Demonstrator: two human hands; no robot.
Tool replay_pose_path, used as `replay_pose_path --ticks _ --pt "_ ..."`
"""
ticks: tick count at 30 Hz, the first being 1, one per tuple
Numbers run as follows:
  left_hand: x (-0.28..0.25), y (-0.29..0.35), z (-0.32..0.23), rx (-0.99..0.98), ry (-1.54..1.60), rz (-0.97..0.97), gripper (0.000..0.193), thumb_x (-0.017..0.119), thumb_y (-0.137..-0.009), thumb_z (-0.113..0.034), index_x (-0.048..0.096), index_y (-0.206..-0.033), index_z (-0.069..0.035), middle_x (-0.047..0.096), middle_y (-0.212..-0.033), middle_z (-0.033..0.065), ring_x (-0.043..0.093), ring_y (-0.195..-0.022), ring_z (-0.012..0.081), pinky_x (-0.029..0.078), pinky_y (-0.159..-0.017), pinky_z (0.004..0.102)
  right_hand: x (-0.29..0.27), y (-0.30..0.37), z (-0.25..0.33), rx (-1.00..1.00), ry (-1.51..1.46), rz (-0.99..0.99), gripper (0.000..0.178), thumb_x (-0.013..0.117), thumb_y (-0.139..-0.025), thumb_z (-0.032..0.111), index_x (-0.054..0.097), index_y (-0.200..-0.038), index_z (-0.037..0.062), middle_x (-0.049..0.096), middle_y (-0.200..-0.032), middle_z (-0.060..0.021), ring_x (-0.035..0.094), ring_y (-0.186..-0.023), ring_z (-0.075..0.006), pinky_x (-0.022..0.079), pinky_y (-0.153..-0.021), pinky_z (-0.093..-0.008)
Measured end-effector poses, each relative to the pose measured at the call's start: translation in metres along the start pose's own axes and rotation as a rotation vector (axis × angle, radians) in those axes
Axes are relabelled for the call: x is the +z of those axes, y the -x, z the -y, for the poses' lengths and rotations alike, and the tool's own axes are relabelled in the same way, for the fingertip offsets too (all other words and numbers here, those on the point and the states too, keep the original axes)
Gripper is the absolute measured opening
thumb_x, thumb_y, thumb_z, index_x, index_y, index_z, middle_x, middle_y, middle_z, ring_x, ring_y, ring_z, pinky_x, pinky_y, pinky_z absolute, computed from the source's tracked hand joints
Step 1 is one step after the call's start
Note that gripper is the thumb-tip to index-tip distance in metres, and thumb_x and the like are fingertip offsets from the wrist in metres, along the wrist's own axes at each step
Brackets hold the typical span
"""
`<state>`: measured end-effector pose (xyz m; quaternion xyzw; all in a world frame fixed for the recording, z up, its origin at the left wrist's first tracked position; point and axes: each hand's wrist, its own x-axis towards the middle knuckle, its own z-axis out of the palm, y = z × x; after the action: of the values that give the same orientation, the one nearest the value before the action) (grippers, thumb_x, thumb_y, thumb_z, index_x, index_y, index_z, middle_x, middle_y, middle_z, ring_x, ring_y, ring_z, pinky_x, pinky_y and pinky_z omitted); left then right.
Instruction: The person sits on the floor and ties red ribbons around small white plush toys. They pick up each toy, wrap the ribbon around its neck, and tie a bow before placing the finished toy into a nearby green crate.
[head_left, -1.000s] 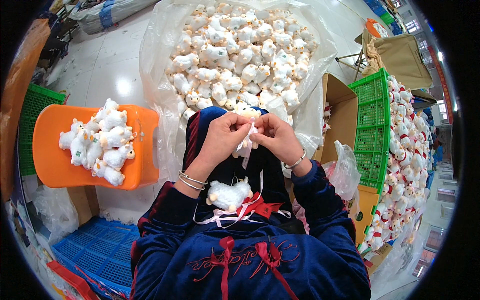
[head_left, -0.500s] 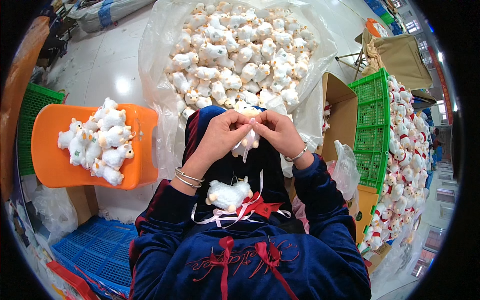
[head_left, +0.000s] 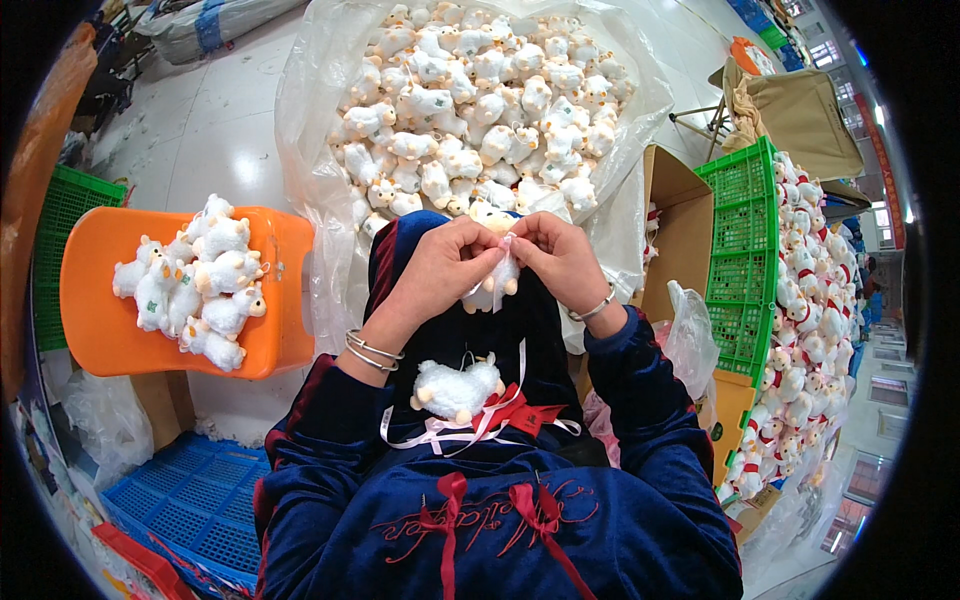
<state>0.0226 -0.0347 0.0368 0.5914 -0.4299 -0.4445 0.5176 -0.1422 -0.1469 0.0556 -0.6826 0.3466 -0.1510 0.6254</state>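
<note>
Both hands meet above my knees at a white plush sheep [head_left: 503, 275] with a pale ribbon [head_left: 498, 293] on it. My left hand [head_left: 450, 262] pinches the ribbon between thumb and forefinger. My right hand [head_left: 557, 258] pinches it close beside, the fingertips nearly touching. The hands cover part of the toy. On my lap lies a second plush sheep [head_left: 455, 390], on its side. Loose pink-white ribbons [head_left: 445, 432] and a red ribbon piece [head_left: 520, 412] are next to it.
A large plastic bag [head_left: 320, 150] full of plush sheep lies spread ahead. To the left, an orange stool [head_left: 100, 310] bears several more, near a blue crate [head_left: 190, 500]. At right stand a cardboard box [head_left: 683, 220], a green crate [head_left: 740, 260] and a heap of red-scarfed plush toys [head_left: 805, 330].
My right fingers have shifted slightly, and the ribbon end hanging below the hands has moved a little to the right and up. The toy stays at nearly the same spot.
</note>
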Motion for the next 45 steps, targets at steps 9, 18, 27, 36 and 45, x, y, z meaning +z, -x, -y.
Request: replay_pose_path --ticks 9,18,27,36,45 --pt "0.001 0.000 0.005 0.003 -0.025 -0.019 0.018 0.071 -0.091 -0.017 0.071 -0.093 0.001 0.063 -0.081 0.0035 0.058 -0.069 0.0099 0.048 -0.064 0.0257 -0.007 -0.003 -0.001 0.042 -0.100 0.093 0.013 0.072 -0.092 0.010 0.068 -0.098 -0.0009 0.067 -0.091 0.0003 0.062 -0.080 -0.0060 0.051 -0.070 -0.0215" --pt "0.001 -0.001 0.004 0.014 0.007 -0.005 0.018 0.070 -0.092 -0.017 0.070 -0.093 0.001 0.063 -0.082 0.0023 0.057 -0.070 0.0075 0.047 -0.064 0.0248 -0.010 -0.005 0.015 -0.206 0.380 0.043 0.012 0.069 -0.092 0.009 0.068 -0.099 -0.0009 0.068 -0.087 -0.0023 0.062 -0.076 -0.0078 0.050 -0.068 -0.0235" --pt "0.002 0.000 0.004 0.043 -0.050 -0.039 0.020 0.070 -0.092 -0.018 0.070 -0.092 0.002 0.064 -0.082 0.0041 0.059 -0.070 0.0094 0.048 -0.063 0.0257 -0.007 -0.006 0.007 0.112 -0.026 0.063 0.020 0.074 -0.092 0.015 0.069 -0.100 -0.0029 0.069 -0.085 -0.0026 0.063 -0.074 -0.0078 0.051 -0.066 -0.0215" --pt "0.001 -0.001 0.007 0.074 0.009 -0.021 0.019 0.070 -0.092 -0.018 0.070 -0.094 0.001 0.062 -0.083 0.0030 0.058 -0.071 0.0097 0.048 -0.065 0.0258 -0.004 -0.003 0.012 0.039 -0.074 0.044 0.015 0.073 -0.093 0.013 0.071 -0.098 -0.0008 0.067 -0.086 0.0005 0.057 -0.076 -0.0053 0.048 -0.068 -0.0212" --pt "-0.006 -0.003 0.005 0.007 0.094 0.116 0.014 0.072 -0.093 -0.016 0.071 -0.095 -0.002 0.057 -0.085 -0.0032 0.052 -0.074 0.0040 0.043 -0.065 0.0210 -0.020 -0.014 0.029 -0.197 0.464 0.140 0.014 0.076 -0.085 0.010 0.072 -0.095 0.0005 0.070 -0.081 -0.0070 0.064 -0.072 -0.0128 0.052 -0.067 -0.0277"
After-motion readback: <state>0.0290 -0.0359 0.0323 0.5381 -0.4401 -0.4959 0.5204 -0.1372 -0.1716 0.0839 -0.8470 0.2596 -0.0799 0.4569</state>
